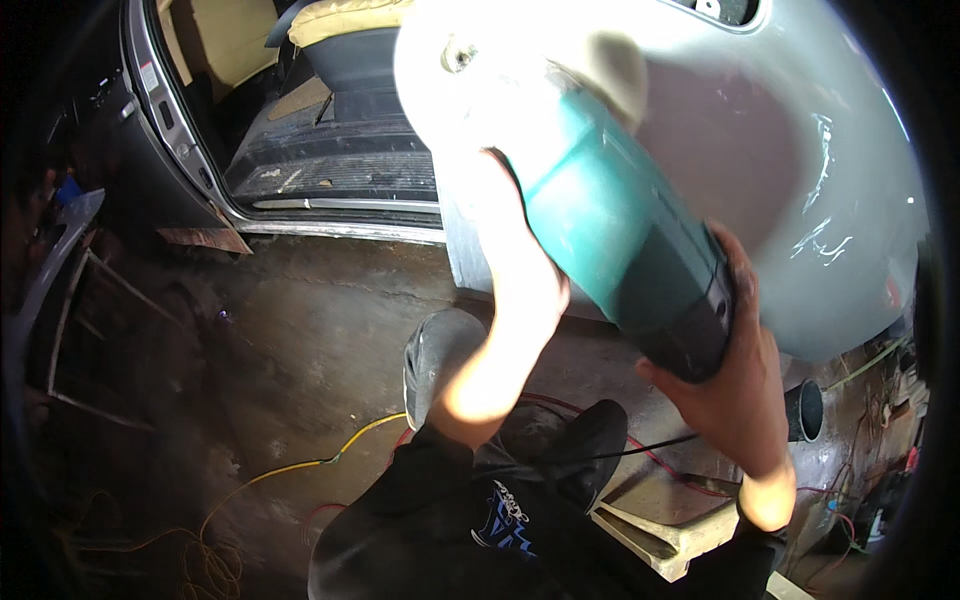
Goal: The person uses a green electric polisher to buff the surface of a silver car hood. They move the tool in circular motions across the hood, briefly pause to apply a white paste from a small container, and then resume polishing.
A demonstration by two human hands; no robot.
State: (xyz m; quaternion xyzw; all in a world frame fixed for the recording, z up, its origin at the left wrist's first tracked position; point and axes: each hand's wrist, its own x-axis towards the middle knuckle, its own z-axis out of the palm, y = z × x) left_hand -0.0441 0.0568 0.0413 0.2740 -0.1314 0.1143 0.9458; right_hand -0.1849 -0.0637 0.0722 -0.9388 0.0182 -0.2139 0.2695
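A teal, grinder-shaped power tool [590, 220] with a black rear housing slants across the middle, its front end against or close to a grey car body panel [740, 190]. My right hand [735, 370] wraps round the black rear end, fingers on its far side and thumb beneath. Along the left side of the tool's front, my left hand [515, 235] grips it; its fingers are mostly lost in glare or hidden. Strong white light washes out the tool's head, so its disc or pad cannot be made out. A black cord [650, 447] runs below the tool.
An open car doorway [340, 205] with a yellow-covered seat [345, 20] is at upper left. A yellow cable [290, 467] and a red hose [665, 455] lie on the floor. A black bucket [806, 410] and a pale stool [680, 545] are at lower right.
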